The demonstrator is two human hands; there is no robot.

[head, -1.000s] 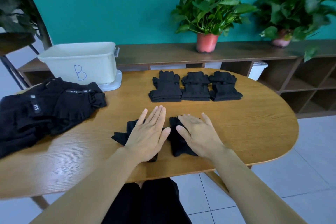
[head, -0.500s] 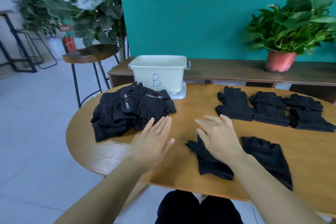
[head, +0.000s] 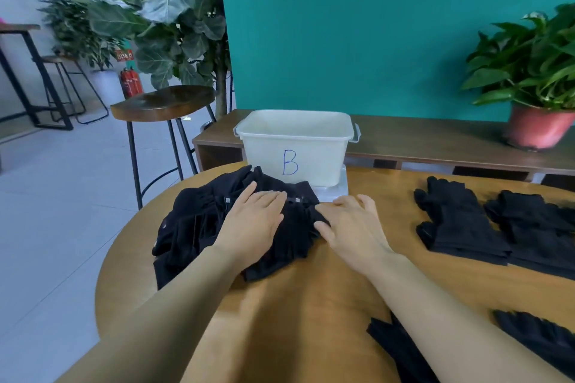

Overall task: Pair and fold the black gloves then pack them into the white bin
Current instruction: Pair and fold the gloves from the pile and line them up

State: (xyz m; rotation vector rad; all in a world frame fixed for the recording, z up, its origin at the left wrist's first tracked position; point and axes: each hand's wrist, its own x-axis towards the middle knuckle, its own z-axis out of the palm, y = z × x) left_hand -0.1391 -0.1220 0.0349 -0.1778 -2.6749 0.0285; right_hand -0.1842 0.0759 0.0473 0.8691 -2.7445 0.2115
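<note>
The messy heap of loose black fabric gloves (head: pixel 193 227) sits at the left end of the rounded wooden table (head: pixel 298 305). The left hand (head: pixel 252 222) lies flat on top of it, grip spread, pinching nothing. The right hand (head: pixel 351 227) touches the heap's right edge, grip loosely splayed too. The white plastic bin marked B (head: pixel 295 140) stands just behind, and the folded black glove pairs (head: pixel 460 227) lie further right.

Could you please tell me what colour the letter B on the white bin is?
Blue, handwritten on the front of the white bin; the head view shows it.

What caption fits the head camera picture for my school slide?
Left hand and right hand touch the heap of black gloves before the white bin; folded pairs wait on the table.
</note>
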